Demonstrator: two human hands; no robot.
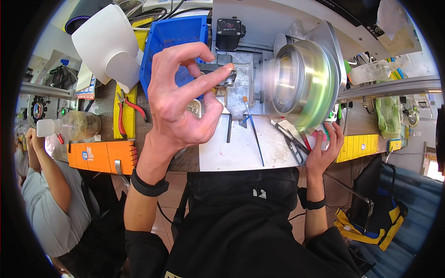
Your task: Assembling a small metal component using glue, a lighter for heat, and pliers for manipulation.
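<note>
My left hand (178,104) is raised over the front of a bench machine, fingers bent but apart. Its index fingertip overlaps a dark bar with a bolt (229,82) on the metal fixture (242,76); whether they touch I cannot tell. Nothing held shows in this hand. To the right of the fixture is a round metal wheel (287,81) with a greenish rim, smeared as if spinning. My right hand (324,150) lies at the table's edge below the wheel, fingers stretched out near a small pink and red item and a pair of metal calipers (288,138).
A thin blue brush (254,134) lies on the white board (222,155). Behind my left hand stands a blue bin (160,34). Red-handled pliers (123,113), a clear bottle (81,125) and a white nozzle (104,41) are at left. Another person (55,199) sits far left.
</note>
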